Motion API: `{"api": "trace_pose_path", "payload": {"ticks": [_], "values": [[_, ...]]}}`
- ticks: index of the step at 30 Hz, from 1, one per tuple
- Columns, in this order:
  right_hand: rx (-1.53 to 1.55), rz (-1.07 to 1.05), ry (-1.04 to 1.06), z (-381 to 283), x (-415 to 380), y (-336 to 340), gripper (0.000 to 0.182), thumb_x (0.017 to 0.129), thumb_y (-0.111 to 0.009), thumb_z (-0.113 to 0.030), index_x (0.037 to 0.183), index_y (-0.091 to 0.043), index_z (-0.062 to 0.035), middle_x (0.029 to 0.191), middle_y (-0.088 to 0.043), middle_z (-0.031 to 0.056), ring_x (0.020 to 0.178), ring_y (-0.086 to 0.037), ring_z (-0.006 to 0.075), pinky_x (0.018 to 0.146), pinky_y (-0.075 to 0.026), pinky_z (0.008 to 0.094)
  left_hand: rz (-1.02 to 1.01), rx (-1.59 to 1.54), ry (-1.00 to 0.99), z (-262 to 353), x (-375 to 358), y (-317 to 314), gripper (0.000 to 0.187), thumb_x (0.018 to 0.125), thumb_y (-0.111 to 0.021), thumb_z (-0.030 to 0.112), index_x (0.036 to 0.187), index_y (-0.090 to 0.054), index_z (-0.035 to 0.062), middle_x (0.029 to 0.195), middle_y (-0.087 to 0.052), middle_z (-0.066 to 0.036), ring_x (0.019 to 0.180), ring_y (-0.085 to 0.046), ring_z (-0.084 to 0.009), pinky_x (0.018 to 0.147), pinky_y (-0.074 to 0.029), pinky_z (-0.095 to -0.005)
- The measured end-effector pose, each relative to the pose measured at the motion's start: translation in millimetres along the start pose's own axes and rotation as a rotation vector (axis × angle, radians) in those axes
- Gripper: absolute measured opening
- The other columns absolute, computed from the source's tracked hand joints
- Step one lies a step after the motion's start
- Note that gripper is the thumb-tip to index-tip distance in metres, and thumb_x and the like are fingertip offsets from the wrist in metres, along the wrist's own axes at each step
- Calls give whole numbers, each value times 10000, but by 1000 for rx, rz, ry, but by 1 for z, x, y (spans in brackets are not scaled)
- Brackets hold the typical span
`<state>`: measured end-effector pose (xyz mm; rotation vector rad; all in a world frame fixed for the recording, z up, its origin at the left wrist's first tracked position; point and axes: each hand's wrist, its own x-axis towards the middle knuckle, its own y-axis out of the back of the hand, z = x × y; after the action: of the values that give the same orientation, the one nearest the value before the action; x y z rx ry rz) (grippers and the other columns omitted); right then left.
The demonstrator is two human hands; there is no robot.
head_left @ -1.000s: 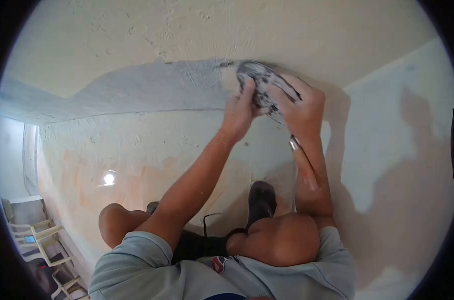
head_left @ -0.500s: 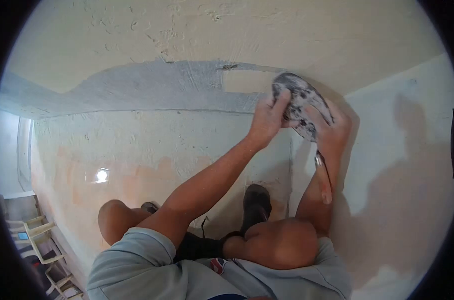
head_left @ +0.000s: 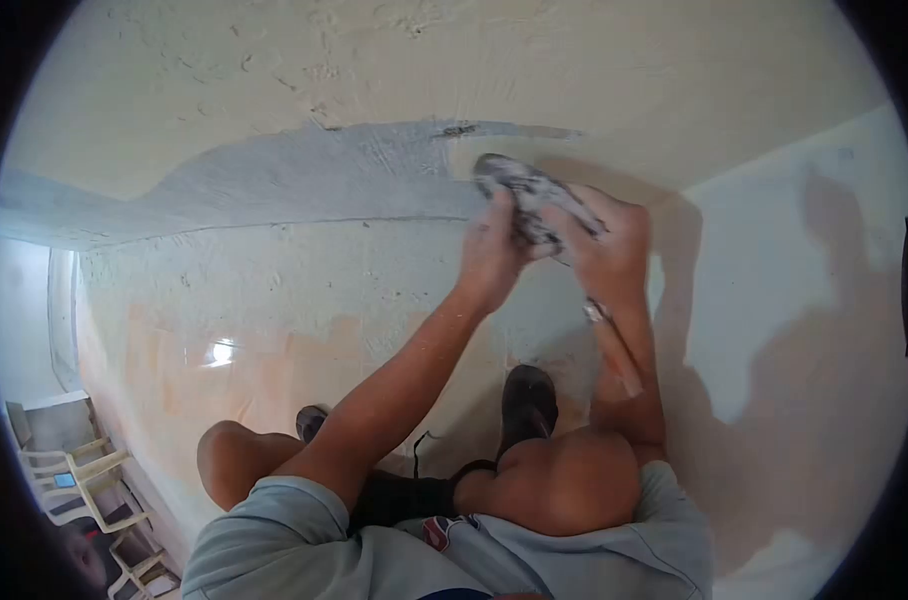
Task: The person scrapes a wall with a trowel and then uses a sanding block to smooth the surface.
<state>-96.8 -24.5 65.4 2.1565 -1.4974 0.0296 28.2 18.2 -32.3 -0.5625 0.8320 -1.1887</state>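
Note:
Both of my hands hold a dark, rounded plate (head_left: 524,190) smeared with whitish paste, tilted close to the wall. My left hand (head_left: 492,245) is closed on its lower left edge, thumb on the smeared face. On the right side, my right hand (head_left: 609,240) grips the plate with its fingers over the face. A tool with a brown handle (head_left: 617,355) and a metal collar lies along my right forearm; its head is hidden by the hand. Just behind the plate, a cream smooth patch (head_left: 461,153) meets the grey band (head_left: 304,180) on the wall.
Rough cream plaster (head_left: 274,60) lies above the grey band. A pale side wall (head_left: 774,290) rises at right, carrying my shadow. My dark shoe (head_left: 529,395) stands on the pale, orange-patched surface (head_left: 274,350). Light-coloured chairs (head_left: 99,465) are at lower left.
Both hands and the plate have moved left along the wall, and the plate now looks narrower and more tilted. The brown-handled tool has shifted left with my right forearm.

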Motion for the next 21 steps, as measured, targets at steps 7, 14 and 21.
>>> {"api": "trace_pose_path", "payload": {"ticks": [7, 14, 21], "values": [[-326, 200, -71, -32, -20, 96, 185, 853, -727, -49, 1005, -721, 57, 770, -718, 93, 679, -622, 108, 647, -508, 270, -206, -25, 166, -30, 2, -98, 484, 1038, -534, 453, 1142, -605, -14, 1021, -676, -80, 872, -685, -149, 801, -632, -334], [-166, 8, 160, -13, 35, -7, 198, 829, -704, -144, 936, -706, 23, 726, -674, 194, 657, -683, 314, 611, -514, 386, 21, -8, -172, 18, 5, -30, 489, 1083, -401, 472, 1131, -613, 34, 1055, -674, -79, 937, -663, -149, 790, -571, -286], [-108, -48, 106, -15, 19, -20, 236, 834, -718, -141, 1006, -712, 19, 729, -670, 188, 605, -653, 198, 605, -511, 322, -55, -48, -131, 25, 0, 6, 509, 1062, -428, 513, 1189, -594, 49, 1090, -673, -48, 936, -661, -134, 789, -580, -284]]}}
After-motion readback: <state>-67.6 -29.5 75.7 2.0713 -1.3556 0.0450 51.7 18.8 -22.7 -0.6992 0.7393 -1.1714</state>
